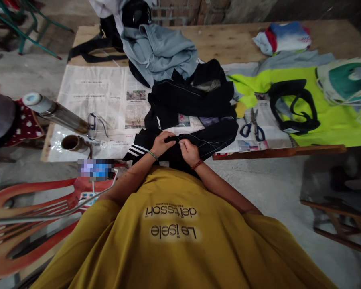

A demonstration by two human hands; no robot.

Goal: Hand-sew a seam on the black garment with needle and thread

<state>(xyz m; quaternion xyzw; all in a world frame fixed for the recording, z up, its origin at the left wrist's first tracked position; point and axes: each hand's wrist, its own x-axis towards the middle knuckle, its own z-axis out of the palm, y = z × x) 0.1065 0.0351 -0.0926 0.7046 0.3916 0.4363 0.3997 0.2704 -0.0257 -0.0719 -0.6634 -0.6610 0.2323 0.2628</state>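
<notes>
Close to my body, at the table's front edge, both hands pinch a black garment with white stripes at its left end. My left hand, with a green bracelet, grips the fabric between thumb and fingers. Right beside it my right hand, with a red bracelet, is closed on the same cloth; anything small between its fingertips is too tiny to make out. Pale loose thread runs over the cloth to the right. Scissors with dark blue handles lie partly spread to the right of the garment.
Newspaper covers part of the wooden table. On the left are a flask, glasses and a cup. Grey clothing is heaped behind. An iron rests on yellow-green cloth. A red chair stands left.
</notes>
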